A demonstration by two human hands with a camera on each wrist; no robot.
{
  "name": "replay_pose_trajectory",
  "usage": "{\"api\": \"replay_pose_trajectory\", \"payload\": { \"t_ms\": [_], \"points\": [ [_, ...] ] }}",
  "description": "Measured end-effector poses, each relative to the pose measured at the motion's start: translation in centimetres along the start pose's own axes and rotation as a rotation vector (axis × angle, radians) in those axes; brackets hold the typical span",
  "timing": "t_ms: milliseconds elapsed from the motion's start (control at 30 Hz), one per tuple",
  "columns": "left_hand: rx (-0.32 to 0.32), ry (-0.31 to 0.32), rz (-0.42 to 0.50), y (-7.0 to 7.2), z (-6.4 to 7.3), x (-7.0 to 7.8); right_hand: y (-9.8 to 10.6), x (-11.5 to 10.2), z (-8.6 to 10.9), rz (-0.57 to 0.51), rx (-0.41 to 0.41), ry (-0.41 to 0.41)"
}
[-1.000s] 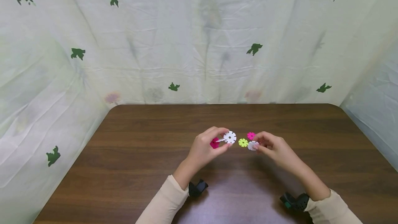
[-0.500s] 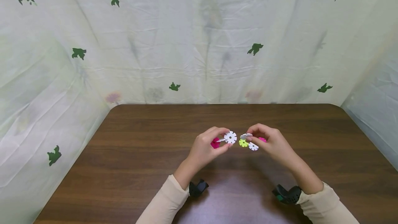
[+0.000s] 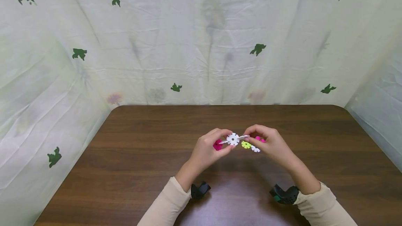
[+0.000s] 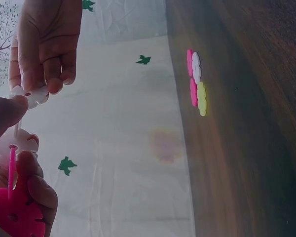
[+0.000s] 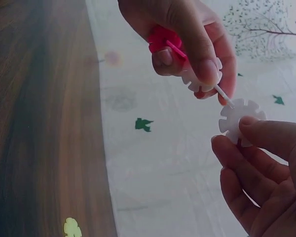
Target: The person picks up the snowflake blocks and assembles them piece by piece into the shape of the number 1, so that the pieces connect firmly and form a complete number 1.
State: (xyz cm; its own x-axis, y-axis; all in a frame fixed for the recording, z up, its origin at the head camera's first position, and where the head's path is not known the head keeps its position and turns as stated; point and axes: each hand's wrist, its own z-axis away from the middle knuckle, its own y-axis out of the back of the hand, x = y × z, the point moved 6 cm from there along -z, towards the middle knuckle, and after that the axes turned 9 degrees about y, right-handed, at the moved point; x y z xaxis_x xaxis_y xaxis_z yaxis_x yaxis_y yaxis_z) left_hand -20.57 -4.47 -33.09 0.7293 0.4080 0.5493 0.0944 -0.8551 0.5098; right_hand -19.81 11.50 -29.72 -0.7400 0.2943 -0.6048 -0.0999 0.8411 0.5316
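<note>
My left hand (image 3: pixel 205 149) grips a short chain of slotted plastic flower discs. A deep pink disc (image 3: pixel 217 144) is at its left end, and a white disc (image 3: pixel 233 139) faces up at its right. A pink disc (image 4: pixel 12 173) seen edge-on links them in the left wrist view. My right hand (image 3: pixel 270 145) pinches another white notched disc (image 5: pixel 231 118) between thumb and fingers. A thin white edge-on piece (image 5: pixel 223 94) bridges this disc and the chain in the right wrist view. Fingertips hide whether the slots are fully engaged.
Below the hands, a yellow-green disc (image 3: pixel 246 144), a white disc (image 3: pixel 255 148) and pink discs (image 3: pixel 260 139) lie close together on the brown wooden table (image 3: pixel 157 128). A pale cloth (image 3: pixel 188 44) with green bird shapes hangs behind the table.
My right hand has lifted a white disc from beside the loose pieces and moved it left, up to the chain. My left hand stays nearly still, holding the chain.
</note>
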Motion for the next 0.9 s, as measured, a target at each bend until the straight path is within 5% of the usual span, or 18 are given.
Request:
{"api": "replay_pose_trajectory", "payload": {
  "t_ms": [500,900],
  "points": [
    [-0.026,-0.003,0.035,-0.32,0.00,0.34,0.34,-0.87,-0.02,-0.022,0.071,0.174],
    [-0.052,0.015,0.046,-0.29,-0.06,0.12,0.01,-0.58,0.09,-0.023,0.047,0.122]
  ]
}}
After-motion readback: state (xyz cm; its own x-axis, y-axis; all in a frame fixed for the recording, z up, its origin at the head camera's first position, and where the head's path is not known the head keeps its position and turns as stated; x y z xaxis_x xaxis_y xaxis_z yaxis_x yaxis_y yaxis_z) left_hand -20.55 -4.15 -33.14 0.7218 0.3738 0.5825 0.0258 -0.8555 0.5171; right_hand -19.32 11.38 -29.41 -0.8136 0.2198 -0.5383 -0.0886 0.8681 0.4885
